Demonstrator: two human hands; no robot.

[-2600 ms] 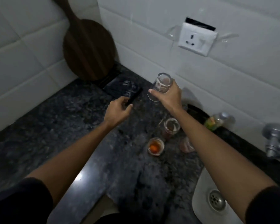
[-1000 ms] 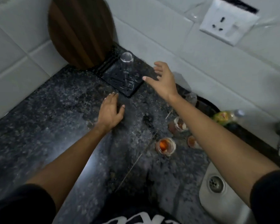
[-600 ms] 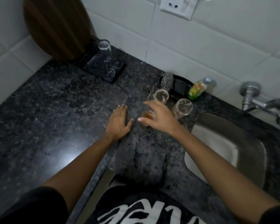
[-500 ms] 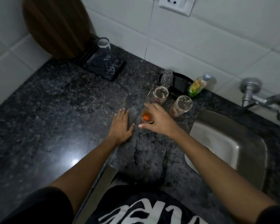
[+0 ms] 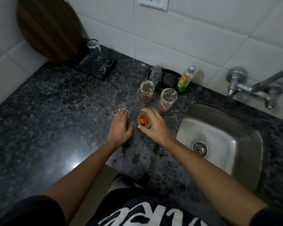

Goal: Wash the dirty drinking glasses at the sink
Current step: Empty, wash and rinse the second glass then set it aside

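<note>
My right hand (image 5: 153,128) is closed around a small glass with orange residue (image 5: 142,121) on the dark granite counter (image 5: 47,119). Flat on the counter just left of it rests my left hand (image 5: 120,128), fingers spread, holding nothing. Behind them stand two dirty glasses: one with reddish dregs (image 5: 147,91) and one with brownish dregs (image 5: 167,99). A clean glass (image 5: 93,49) stands upside down on a black drying mat (image 5: 98,66) at the back left. The steel sink (image 5: 219,141) lies to the right, its drain (image 5: 200,148) in view.
A tap (image 5: 252,87) juts from the tiled wall above the sink. A black dish (image 5: 167,77) with a steel scrubber (image 5: 156,75) and a green dish-soap bottle (image 5: 185,79) sit behind the glasses. A round wooden board (image 5: 47,26) leans in the back-left corner.
My right hand set the clean glass on the drying mat, came back right and closed on the orange-stained glass. My left hand settled flat on the counter. The view swung toward the sink.
</note>
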